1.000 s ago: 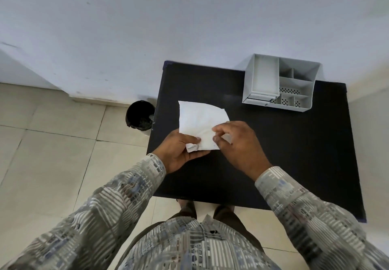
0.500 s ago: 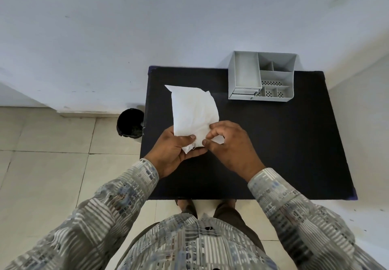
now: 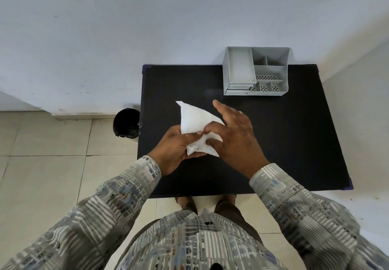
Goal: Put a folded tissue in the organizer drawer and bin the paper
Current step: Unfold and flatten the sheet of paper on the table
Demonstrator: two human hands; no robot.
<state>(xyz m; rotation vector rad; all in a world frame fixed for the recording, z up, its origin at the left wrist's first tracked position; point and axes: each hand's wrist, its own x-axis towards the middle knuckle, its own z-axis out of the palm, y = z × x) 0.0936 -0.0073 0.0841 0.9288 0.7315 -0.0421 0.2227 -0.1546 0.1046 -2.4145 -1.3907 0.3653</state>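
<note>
Over my black table [image 3: 294,143], with the grey organizer [image 3: 255,74] at its far right and the black bin [image 3: 126,125] on the floor to its left, my right hand [image 3: 235,141] lies half-spread on the white tissue [image 3: 195,120] that my left hand [image 3: 174,149] pinches.

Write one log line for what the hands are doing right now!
stage: folding | left hand: pinching tissue | right hand: pressing tissue, fingers spread | organizer: drawer shut | bin: beside table
</note>
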